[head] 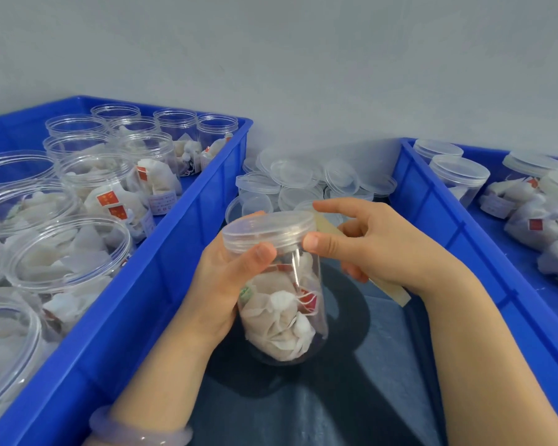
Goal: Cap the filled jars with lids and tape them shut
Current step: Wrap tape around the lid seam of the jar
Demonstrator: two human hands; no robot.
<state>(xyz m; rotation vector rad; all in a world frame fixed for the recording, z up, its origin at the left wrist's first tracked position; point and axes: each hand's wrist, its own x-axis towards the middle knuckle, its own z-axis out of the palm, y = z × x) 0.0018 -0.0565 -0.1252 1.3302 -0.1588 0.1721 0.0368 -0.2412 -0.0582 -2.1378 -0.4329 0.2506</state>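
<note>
There are two blue bins: the left bin [174, 239] at 9 o'clock and the right bin [432, 201] at 3 o'clock. The left bin has about thirteen open jars [68, 252]. The right bin shows at least four capped jars [459, 175]. The loose lids [295, 170] at 12 o'clock make one pile of more than ten, too see-through to count well. In the middle are two hands, the left hand [226, 284] and the right hand [377, 246]. There is one held jar [281, 317], one lid [268, 230] on it, and one beige strip [390, 289]. One bracelet [136, 432] is at 7 o'clock.

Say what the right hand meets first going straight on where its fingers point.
Likely the lid on the held jar, at the right hand's fingertips; the forefinger might pass behind it, depth unclear.
</note>
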